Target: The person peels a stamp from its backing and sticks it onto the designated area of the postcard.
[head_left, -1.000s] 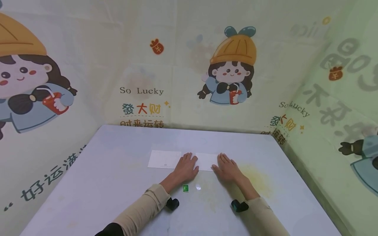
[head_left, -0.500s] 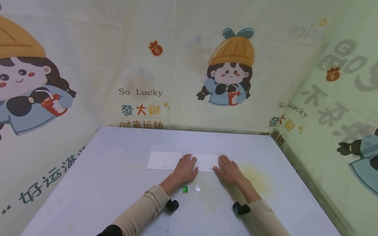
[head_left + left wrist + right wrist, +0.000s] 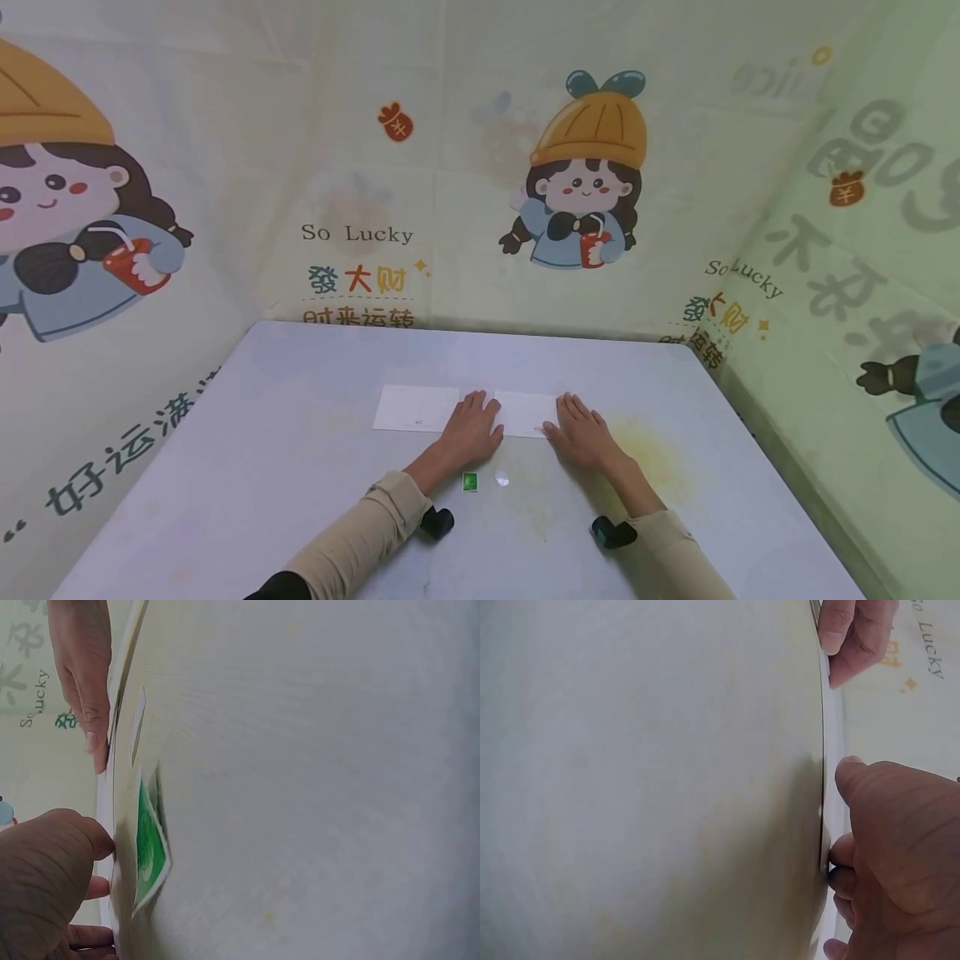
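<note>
My left hand (image 3: 472,429) lies with its fingers stretched across the gap between two white envelope-like sheets, at the left end of the right sheet (image 3: 523,414). At that sheet's right end, my right hand (image 3: 581,432) rests with its fingers extended together. Both sheets lie flat; the left sheet (image 3: 415,408) bears a tiny mark near its lower edge. In front of the left hand is a small green stamp-like piece with a white border (image 3: 470,482), bent up from the table in the left wrist view. Beside it lies a small whitish slip (image 3: 138,726).
The white table (image 3: 300,475) has a yellowish stain (image 3: 648,450) right of the right hand. Printed cloth walls (image 3: 450,167) stand around its back and sides. A black wrist camera (image 3: 438,522) sits at the left wrist, another camera (image 3: 613,532) at the right.
The right hand has shifted very slightly to the right along the sheet's end. The left hand and the small pieces look unchanged; the whole view has tilted a little.
</note>
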A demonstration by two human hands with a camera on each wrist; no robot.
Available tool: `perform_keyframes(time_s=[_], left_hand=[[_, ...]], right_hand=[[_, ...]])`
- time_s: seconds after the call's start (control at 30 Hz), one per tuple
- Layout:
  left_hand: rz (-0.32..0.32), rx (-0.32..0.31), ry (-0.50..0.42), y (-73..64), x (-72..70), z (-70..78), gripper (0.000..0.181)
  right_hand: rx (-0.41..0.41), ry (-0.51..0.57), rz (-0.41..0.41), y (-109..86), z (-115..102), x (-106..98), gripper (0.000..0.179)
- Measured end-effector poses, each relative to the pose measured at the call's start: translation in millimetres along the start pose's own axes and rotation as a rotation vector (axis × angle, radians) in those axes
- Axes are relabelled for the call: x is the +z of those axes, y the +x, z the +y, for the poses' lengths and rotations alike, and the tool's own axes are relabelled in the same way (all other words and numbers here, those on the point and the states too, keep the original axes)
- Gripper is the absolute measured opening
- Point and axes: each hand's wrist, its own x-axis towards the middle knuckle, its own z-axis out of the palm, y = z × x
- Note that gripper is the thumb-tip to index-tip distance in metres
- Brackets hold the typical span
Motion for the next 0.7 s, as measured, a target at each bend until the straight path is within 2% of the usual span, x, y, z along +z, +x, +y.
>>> perform_keyframes(time_s=[0.3, 0.7], left_hand=[[0.025, 0.014, -0.005, 1.8, 0.7, -0.7, 0.05], [-0.004, 0.01, -0.005, 0.7, -0.5, 0.2, 0.051]], right_hand=[[-0.008, 0.005, -0.01, -0.1, 3.7, -1.1, 0.073], [-0.002, 0.043, 0.014, -1.9, 5.1, 1.4, 0.07]])
